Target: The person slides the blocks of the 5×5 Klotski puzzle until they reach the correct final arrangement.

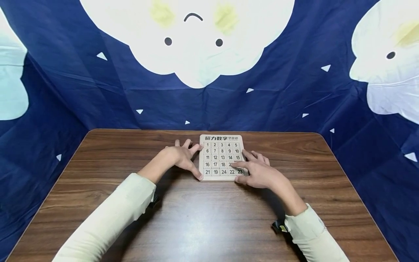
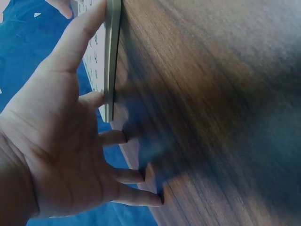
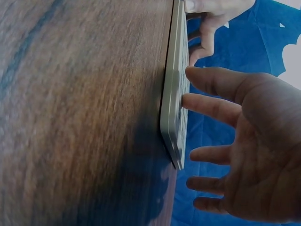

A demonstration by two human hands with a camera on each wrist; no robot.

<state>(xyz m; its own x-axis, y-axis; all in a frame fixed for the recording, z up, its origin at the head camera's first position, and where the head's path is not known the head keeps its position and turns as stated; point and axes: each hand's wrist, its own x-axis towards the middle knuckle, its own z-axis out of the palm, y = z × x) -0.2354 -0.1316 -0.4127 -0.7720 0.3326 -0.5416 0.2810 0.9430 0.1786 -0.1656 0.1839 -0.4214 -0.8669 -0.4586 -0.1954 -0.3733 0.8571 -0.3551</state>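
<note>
A pale sliding number puzzle (image 1: 218, 178) lies flat on the table, its square tiles printed with dark numbers below a line of Chinese characters. My left hand (image 1: 183, 157) is spread at its left side, the thumb against the lower left corner and the index finger at the left edge. In the left wrist view, the other fingers (image 2: 129, 175) reach down to the tabletop. My right hand (image 1: 262, 173) is over the lower right part, its index fingertip on a tile in the fourth row. The right thumb (image 1: 241, 179) is by the bottom edge. The tiles under this hand are partly hidden.
The brown wood-grain table (image 1: 196, 225) reflects a bright patch of light near the front. A dark blue cloth (image 1: 114, 94) with white clouds and small triangles hangs behind and along both sides. Dark bands (image 1: 279, 227) are at the wrists by the pale sleeves.
</note>
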